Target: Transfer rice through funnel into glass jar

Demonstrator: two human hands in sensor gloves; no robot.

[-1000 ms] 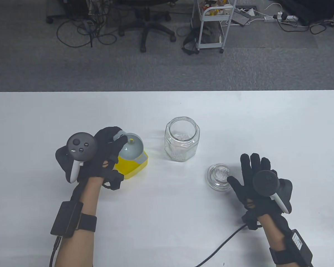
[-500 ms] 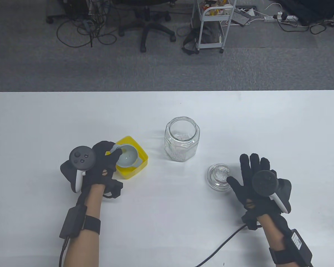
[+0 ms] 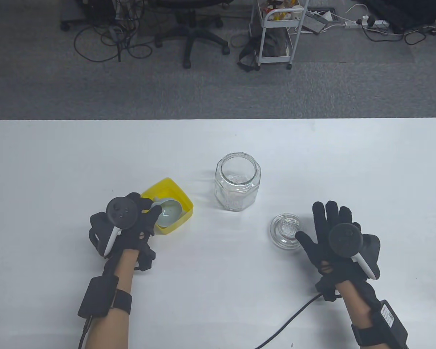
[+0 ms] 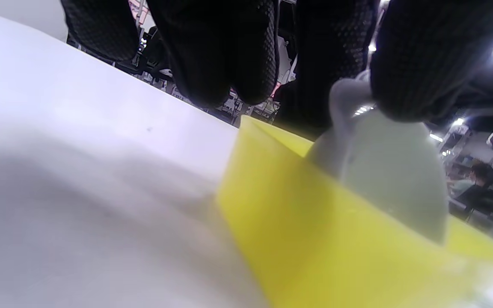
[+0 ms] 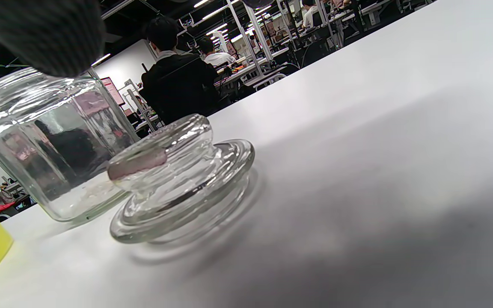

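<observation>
Because the tracker on my left hand (image 3: 130,225) covers most of its fingers from above, I can only partly read the grip in the table view; the left wrist view helps, showing gloved fingertips (image 4: 417,64) closed on the rim tab of the grey funnel (image 3: 169,213). The funnel sits tilted inside the yellow container (image 3: 181,198), just ahead of that hand, and I cannot see whether any rice lies under it. Its spout is hidden. The container's near wall (image 4: 336,248) fills the wrist view, blurred.

My right hand (image 3: 330,240) lies flat on the worktop (image 3: 94,152), fingers spread and holding nothing. Its thumb reaches toward the glass lid (image 3: 286,231), which rests just left of it, knob up; whether the thumb tip touches the lid I cannot tell. In the right wrist view only one dark fingertip (image 5: 45,34) shows at the top corner.

The glass jar (image 3: 237,181) stands open and upright between the hands, farther out, with a thin layer of rice (image 3: 236,203) at its bottom. The worktop is white. Beyond it are grey carpet, an office chair (image 3: 194,25), a white trolley (image 3: 276,32) and loose cables.
</observation>
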